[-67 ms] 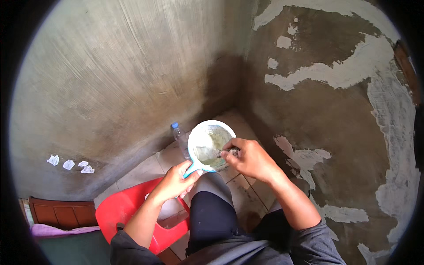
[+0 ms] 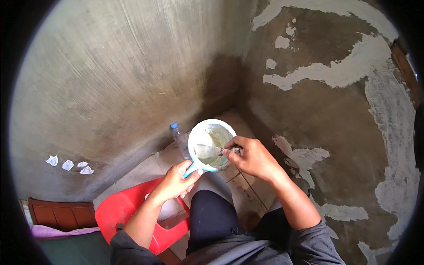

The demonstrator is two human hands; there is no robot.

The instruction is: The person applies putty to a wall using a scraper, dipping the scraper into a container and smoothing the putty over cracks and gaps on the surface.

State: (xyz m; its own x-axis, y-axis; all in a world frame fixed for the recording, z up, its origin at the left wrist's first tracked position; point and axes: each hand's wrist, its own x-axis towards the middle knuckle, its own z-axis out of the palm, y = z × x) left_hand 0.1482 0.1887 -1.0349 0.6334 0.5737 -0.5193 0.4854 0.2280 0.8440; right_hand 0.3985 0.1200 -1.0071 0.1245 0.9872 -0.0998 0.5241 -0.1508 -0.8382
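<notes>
My left hand [image 2: 176, 179] is closed round the light-blue handle [image 2: 193, 168] of a round plastic dipper [image 2: 191, 142]. Its inside is smeared with white and greyish-green paste. My right hand [image 2: 256, 161] grips the dark, paste-spotted handle of a putty knife [image 2: 219, 151] over the dipper's right rim. The knife's pale blade reaches down into the dipper, where it is hard to tell from the paste. Fingers cover most of the knife's handle.
A clear plastic bottle [image 2: 179, 138] with a blue cap stands left of the dipper on the tiled floor [image 2: 145, 171]. A red plastic chair [image 2: 112, 205] is at lower left. Two walls meet ahead; the right wall [image 2: 318, 115] carries white filler patches. A brown wooden panel [image 2: 62, 215] borders a bed-like surface.
My right hand has turned slightly, and more of the putty knife's blade shows inside the dipper. My left hand and the dipper are nearly still.
</notes>
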